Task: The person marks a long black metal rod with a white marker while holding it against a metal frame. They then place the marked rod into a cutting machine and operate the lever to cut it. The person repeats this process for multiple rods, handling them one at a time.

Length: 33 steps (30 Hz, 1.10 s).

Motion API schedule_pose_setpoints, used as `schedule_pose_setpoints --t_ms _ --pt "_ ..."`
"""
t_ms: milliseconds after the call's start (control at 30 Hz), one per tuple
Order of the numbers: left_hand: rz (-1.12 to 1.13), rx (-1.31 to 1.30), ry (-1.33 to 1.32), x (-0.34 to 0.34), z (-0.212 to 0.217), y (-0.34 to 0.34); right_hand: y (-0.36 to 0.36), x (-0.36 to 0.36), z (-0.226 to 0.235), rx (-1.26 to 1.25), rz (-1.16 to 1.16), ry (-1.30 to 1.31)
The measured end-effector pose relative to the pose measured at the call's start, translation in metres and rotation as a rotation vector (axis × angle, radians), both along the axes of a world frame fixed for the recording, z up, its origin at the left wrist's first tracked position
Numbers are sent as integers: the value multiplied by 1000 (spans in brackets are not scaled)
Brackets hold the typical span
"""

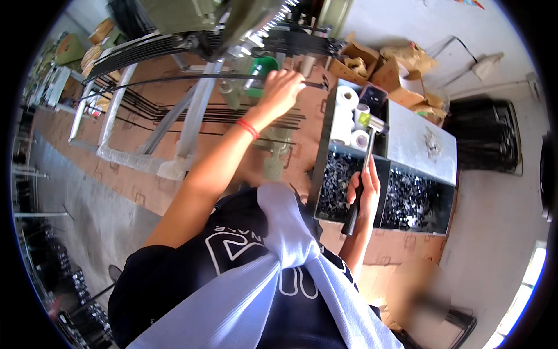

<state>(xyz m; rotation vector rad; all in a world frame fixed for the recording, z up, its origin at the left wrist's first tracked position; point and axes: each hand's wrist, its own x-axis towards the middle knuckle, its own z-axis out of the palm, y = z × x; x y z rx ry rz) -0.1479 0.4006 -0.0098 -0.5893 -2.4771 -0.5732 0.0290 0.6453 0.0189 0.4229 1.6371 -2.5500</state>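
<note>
My left hand (280, 93), a red band on its wrist, reaches forward with fingers closed around a long thin black rod (203, 76). The rod runs crosswise under the machine and has a small bent piece at its right end. In my right hand (367, 189) is a hammer (368, 148), gripped by its dark handle with the head pointing away from me. One face of the head is yellow-green. It hangs over a metal bin (317, 189) of small dark metal parts. Just beyond my left hand sits a green container (268, 63), partly hidden.
A machine (180, 14) stands ahead. Left, a wrapped metal frame (107, 136) holds several black rods (232, 119). White rolls (347, 98) and a phone (373, 98) lie in the bin's far part, beside a metal lid (421, 136). Cardboard boxes (398, 81) stand behind; a stool (418, 291) is lower right.
</note>
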Motion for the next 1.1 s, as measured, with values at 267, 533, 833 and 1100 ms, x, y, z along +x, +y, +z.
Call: schedule_pose_setpoints --t_ms 267,533,833,1100 --pt "55 71 -7 28 -1 30 14 55 -22 221 232 -297" --pt "132 95 79 14 2 55 67 36 -45 1409 -52 -37" --pt "172 274 79 5 0 68 246 31 -164 1731 364 11" --pt "148 364 93 6 2 68 214 19 -146 1825 519 -377"
